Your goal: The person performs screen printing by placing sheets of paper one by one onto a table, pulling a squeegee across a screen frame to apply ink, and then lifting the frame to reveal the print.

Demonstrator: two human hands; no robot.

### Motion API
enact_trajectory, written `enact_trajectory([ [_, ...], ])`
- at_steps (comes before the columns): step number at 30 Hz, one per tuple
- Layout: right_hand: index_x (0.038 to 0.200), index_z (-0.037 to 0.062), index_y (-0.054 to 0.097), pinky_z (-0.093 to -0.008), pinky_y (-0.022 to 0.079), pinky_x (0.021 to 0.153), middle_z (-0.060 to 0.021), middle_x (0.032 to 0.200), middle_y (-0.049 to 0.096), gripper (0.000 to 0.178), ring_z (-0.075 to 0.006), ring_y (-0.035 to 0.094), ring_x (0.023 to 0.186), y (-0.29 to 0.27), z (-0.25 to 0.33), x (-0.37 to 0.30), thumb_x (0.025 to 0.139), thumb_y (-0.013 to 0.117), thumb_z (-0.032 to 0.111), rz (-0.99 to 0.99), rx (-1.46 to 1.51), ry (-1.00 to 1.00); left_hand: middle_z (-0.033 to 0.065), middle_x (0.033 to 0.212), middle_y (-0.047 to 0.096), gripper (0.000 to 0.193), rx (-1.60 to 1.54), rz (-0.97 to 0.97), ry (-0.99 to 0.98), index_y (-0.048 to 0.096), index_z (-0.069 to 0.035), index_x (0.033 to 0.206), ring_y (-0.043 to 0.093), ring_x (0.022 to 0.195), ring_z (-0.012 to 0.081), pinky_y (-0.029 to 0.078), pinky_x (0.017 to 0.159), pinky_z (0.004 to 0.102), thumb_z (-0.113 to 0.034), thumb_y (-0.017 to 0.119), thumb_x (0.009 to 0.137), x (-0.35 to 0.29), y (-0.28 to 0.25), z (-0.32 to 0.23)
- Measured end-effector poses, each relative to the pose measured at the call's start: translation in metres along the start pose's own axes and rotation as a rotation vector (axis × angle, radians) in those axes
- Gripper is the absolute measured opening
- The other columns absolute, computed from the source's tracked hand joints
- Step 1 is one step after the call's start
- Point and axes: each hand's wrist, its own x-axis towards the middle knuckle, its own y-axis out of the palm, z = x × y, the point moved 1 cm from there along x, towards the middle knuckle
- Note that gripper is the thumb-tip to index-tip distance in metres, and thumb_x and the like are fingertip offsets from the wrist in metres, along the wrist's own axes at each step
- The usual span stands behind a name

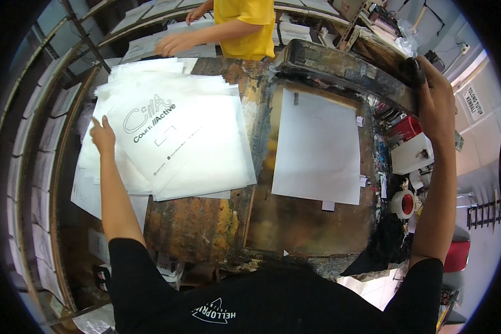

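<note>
A stack of translucent white plastic bags (206, 150) with dark printed lettering lies on the left of the worn, paint-stained table (197, 228). At the stack's left edge is my left hand (103, 136), its fingers apart; whether it touches the bags is hard to tell. My right hand (437, 103) is raised at the far right, closed round the end of a dark, stained frame (339, 69), which looks like a printing screen seen edge-on. A blank white sheet (317, 147) lies flat on the brown board (300, 228) to the right of the stack, with small tabs at its edges.
A co-worker in a yellow shirt (245, 28) reaches over papers across the table. Racks of white sheets (44, 189) line the left side. A tape roll (402, 204), a white container (412, 155) and a black cloth (388, 239) crowd the right edge.
</note>
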Motion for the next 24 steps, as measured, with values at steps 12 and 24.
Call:
enact_trajectory([
  [12, 0.116, 0.0011, 0.068, -0.0534, 0.051, 0.088, -0.0297, 0.101, 0.070, 0.046, -0.0517, 0.066, 0.099, -0.004, 0.020, -0.010, 0.102, 0.058, 0.043, 0.016, -0.063, 0.023, 0.0260, 0.173, 0.029, 0.121, -0.301, 0.930, 0.836, 0.042, -0.005, 0.164, 0.022, 0.160, 0.0518, 0.010, 0.130, 0.0672, -0.091, 0.061, 0.081, -0.287, -0.123, -0.312],
  [24, 0.069, 0.0108, 0.058, -0.0337, 0.046, 0.057, 0.0011, 0.058, 0.050, 0.070, -0.0136, 0.045, 0.051, -0.010, 0.025, -0.011, 0.111, 0.039, 0.063, 0.077, 0.015, -0.052, 0.0264, 0.164, 0.042, 0.130, -0.606, 0.932, 1.016, 0.053, -0.001, 0.155, 0.033, 0.154, 0.0503, 0.014, 0.127, 0.0703, -0.098, 0.063, 0.068, -0.384, -0.122, -0.508],
])
